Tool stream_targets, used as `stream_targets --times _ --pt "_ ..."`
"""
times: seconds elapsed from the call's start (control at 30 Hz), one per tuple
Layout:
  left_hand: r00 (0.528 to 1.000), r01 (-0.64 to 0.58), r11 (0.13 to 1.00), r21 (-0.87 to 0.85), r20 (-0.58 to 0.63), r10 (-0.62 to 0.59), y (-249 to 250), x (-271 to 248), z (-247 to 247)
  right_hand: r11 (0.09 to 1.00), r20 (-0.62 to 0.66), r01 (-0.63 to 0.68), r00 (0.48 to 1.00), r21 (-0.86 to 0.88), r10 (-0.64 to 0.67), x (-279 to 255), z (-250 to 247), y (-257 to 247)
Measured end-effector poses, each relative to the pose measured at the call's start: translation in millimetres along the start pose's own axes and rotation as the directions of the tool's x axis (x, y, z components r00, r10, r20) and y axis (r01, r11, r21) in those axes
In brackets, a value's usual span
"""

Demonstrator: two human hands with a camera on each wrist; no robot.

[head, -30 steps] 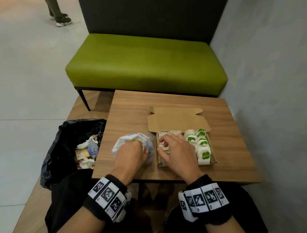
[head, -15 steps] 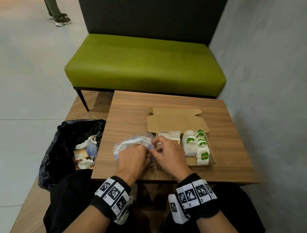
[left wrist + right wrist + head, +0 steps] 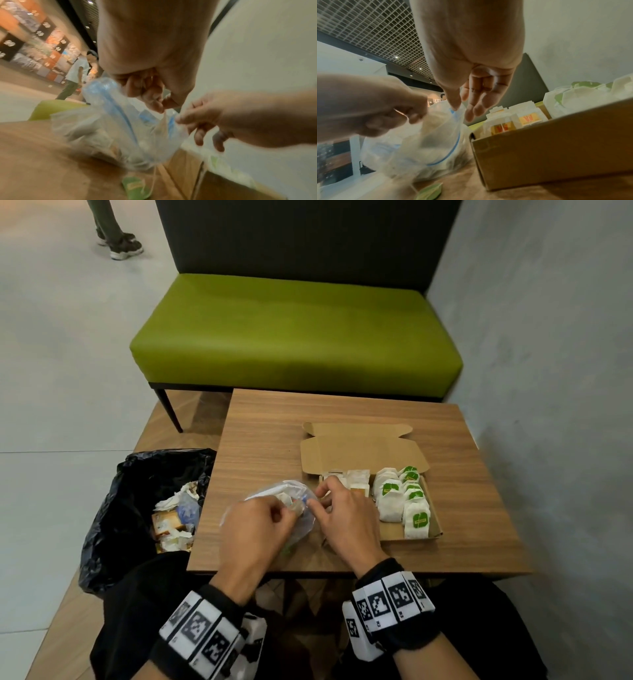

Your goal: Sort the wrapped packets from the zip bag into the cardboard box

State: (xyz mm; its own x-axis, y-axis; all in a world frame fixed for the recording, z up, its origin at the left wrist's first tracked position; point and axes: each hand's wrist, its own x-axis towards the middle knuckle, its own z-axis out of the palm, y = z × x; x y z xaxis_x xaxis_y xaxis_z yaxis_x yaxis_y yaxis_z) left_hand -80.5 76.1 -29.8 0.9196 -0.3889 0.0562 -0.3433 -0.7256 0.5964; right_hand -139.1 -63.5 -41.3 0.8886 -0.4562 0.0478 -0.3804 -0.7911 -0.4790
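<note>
The clear zip bag (image 3: pixel 274 496) with a blue zip strip lies on the wooden table (image 3: pixel 342 412), left of the open cardboard box (image 3: pixel 432 534). My left hand (image 3: pixel 289 508) pinches the bag's rim with curled fingers (image 3: pixel 154 104). At the other side of the bag's mouth (image 3: pixel 436 128), my right hand (image 3: pixel 317 498) holds the rim between thumb and forefinger (image 3: pixel 453 105). In the box stand white packets with green labels (image 3: pixel 416 518) on the right and orange-labelled packets (image 3: pixel 529 119) on the left. One green packet (image 3: pixel 135 188) lies on the table under the bag.
A black bin bag (image 3: pixel 113 508) holding crumpled wrappers stands on the floor left of the table. A green bench (image 3: pixel 294 330) runs behind the table, and a grey wall (image 3: pixel 548 371) closes the right side. A person's legs (image 3: pixel 113 231) show far back left.
My right hand has left the box and moved left to the bag's mouth. The left hand has stayed on the bag and shifted its hold toward the rim.
</note>
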Motion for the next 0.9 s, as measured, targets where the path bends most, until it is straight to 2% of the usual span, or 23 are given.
stream_targets --times 0.07,0.17,0.3,0.37,0.47,0.53,0.6,0.63,0.7,0.77,0.83,0.9 --pt "0.996 0.075 0.978 -0.194 -0.028 -0.082 3 -3 -14 0.999 -0.006 0.028 1.000 -0.029 -0.028 -1 0 -2" --pt "0.987 0.143 0.900 -0.412 -0.014 -0.163 5 -7 -28 0.997 -0.061 0.080 0.995 -0.020 -0.081 -4 -2 -4" --pt "0.976 0.193 0.787 -0.586 0.035 -0.214 11 -13 -36 0.969 -0.206 0.227 0.957 0.097 -0.204 -14 -16 -7" --pt "0.976 0.199 0.750 -0.631 0.061 -0.207 18 -16 -38 0.930 -0.200 0.312 0.941 0.196 -0.274 -23 -27 -11" --pt "0.984 0.176 0.713 -0.679 0.108 -0.140 32 -23 -38 0.922 -0.140 0.353 0.932 0.157 -0.333 -33 -37 -17" --pt "0.992 0.124 0.729 -0.673 0.105 -0.073 39 -27 -35 0.924 -0.170 0.359 0.926 0.131 -0.336 -36 -36 -16" --pt "0.995 0.075 0.753 -0.654 0.100 -0.012 40 -29 -31 0.912 -0.185 0.360 0.927 0.197 -0.326 -38 -33 -8" --pt "0.995 0.058 0.766 -0.640 0.096 0.005 38 -29 -28 0.904 -0.168 0.321 0.944 0.281 -0.283 -39 -32 -4" --pt "0.997 0.047 0.789 -0.612 0.079 0.002 34 -29 -24 0.839 -0.101 0.119 0.992 0.531 -0.077 -40 -36 5" --pt "0.994 0.041 0.813 -0.581 0.107 0.027 32 -28 -21 0.663 0.008 -0.079 0.994 0.745 0.109 -41 -43 14" --pt "0.973 0.042 0.807 -0.589 0.206 0.100 35 -28 -16 0.514 0.080 -0.150 0.985 0.844 0.155 -43 -50 21" --pt "0.949 0.043 0.794 -0.607 0.273 0.158 42 -30 -10 0.434 0.126 -0.180 0.981 0.883 0.149 -45 -57 26"
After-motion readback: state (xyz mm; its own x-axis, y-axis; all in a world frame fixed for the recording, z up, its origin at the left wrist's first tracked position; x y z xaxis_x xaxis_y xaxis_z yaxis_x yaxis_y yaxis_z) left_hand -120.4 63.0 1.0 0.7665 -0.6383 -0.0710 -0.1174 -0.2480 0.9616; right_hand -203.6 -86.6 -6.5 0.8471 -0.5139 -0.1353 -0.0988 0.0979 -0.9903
